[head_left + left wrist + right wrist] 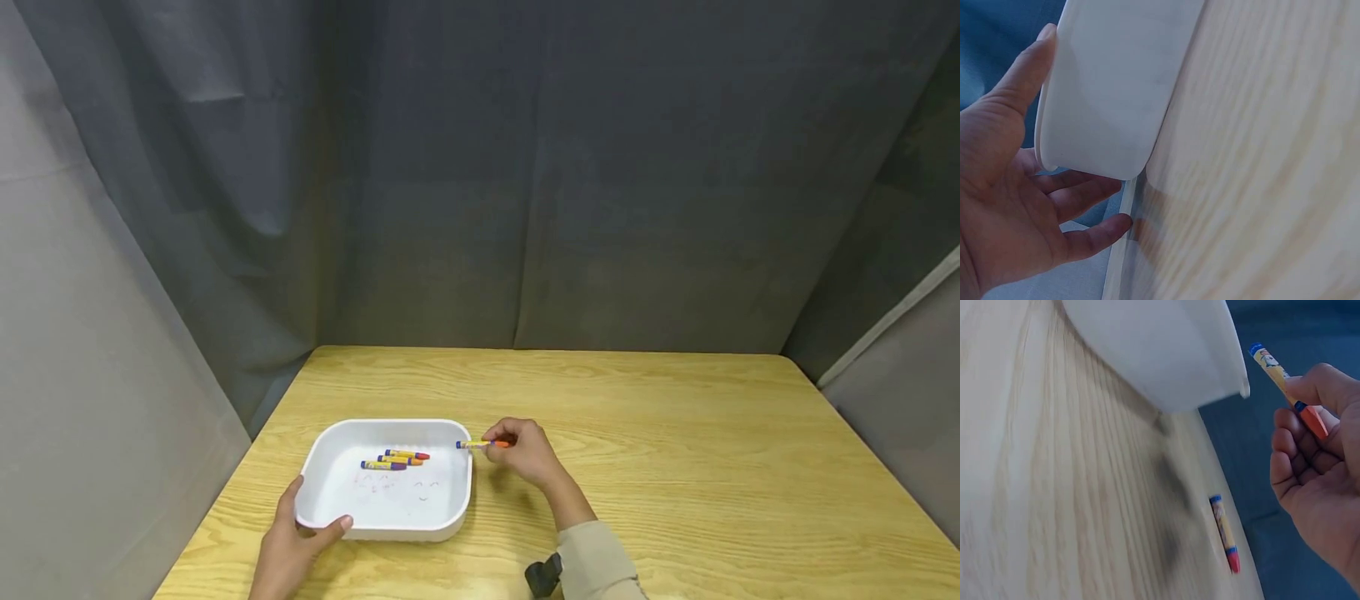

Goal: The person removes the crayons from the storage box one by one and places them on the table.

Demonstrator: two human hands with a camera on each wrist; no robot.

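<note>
A white tray lies on the wooden table, with three crayons side by side inside it. My left hand grips the tray's near left corner, thumb over the rim. In the left wrist view the left hand has its thumb along the tray wall and its fingers under the corner. My right hand pinches an orange crayon just right of the tray's far right corner. In the right wrist view the right hand holds that crayon beside the tray.
A red-tipped crayon lies on the table under my right hand; the head view does not show it. Grey curtains close off the back and both sides. Bare wood stretches to the right of the hands.
</note>
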